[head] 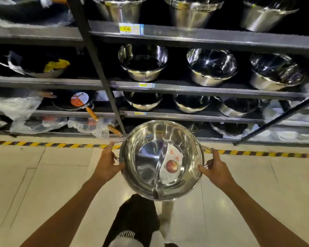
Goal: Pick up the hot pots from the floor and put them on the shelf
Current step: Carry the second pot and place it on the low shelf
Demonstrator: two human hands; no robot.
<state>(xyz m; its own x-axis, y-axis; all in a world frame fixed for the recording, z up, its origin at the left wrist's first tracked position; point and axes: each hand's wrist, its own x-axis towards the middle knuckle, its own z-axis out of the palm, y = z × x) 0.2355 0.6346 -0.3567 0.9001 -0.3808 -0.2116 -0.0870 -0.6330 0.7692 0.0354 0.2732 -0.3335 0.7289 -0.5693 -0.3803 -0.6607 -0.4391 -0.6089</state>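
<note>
I hold a wide, shiny steel hot pot in the air in front of me, above the floor. A curved divider splits its inside in two, and a white label with a red picture lies in the right half. My left hand grips the wire handle on its left side. My right hand grips the handle on its right side. The pot hangs level just in front of the lowest tiers of the grey metal shelf.
Steel pots fill the shelf tiers on the right, dark pans in plastic wrap fill the left bay, with wooden handles sticking out. A slanted upright post divides the bays. Yellow-black tape marks the tiled floor. My legs show below.
</note>
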